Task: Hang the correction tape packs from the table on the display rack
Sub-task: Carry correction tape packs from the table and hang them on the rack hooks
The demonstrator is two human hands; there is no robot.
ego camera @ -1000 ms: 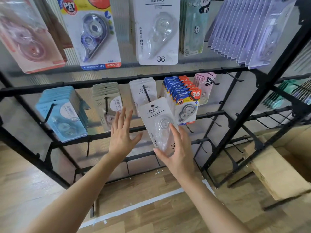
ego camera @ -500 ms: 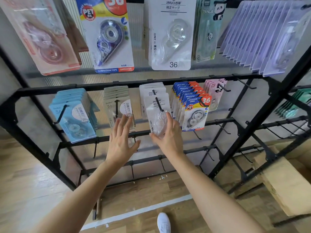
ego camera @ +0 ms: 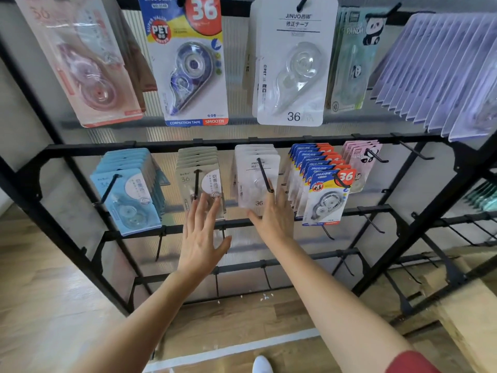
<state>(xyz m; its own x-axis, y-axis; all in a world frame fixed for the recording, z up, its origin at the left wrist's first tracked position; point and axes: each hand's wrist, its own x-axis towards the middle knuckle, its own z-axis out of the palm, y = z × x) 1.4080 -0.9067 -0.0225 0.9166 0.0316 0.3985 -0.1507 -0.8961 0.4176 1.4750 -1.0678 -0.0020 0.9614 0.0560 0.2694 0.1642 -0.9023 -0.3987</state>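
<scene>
Head view: a change is noted vs. 1 s ago. The white pack (ego camera: 256, 181), then gripped in the right hand (ego camera: 271, 219) clear of the display rack (ego camera: 161, 148), is now threaded on the black peg (ego camera: 265, 176) at frame centre, at the front of a stack of like packs. The grip is let go: the right hand is spread flat, fingers straight, tips laid on the pack's lower edge, nothing held. The left hand (ego camera: 200, 238) is also kept open w/ straight fingers, tips at the bottom of the beige packs (ego camera: 199, 181); contact can't be confirmed.

This pack is judged hung, so the next one is to be fetched from the table. No table w/ packs is shown; only a wooden surface (ego camera: 470, 319) is seen at lower right.

Edges and room:
- The peg's tip sticks out toward the camera just above the right fingertips, so a snag is possible if the hand is lifted.
- The white pack is flanked closely by the beige packs at left and the blue-orange packs (ego camera: 322, 195) at right; little side room is left.
- Bare pegs (ego camera: 372, 222) project from the lower rail right of centre, and more hang below the hands.
- Toward the lower frame, space is open, so a pull straight back is judged the safest exit.
</scene>
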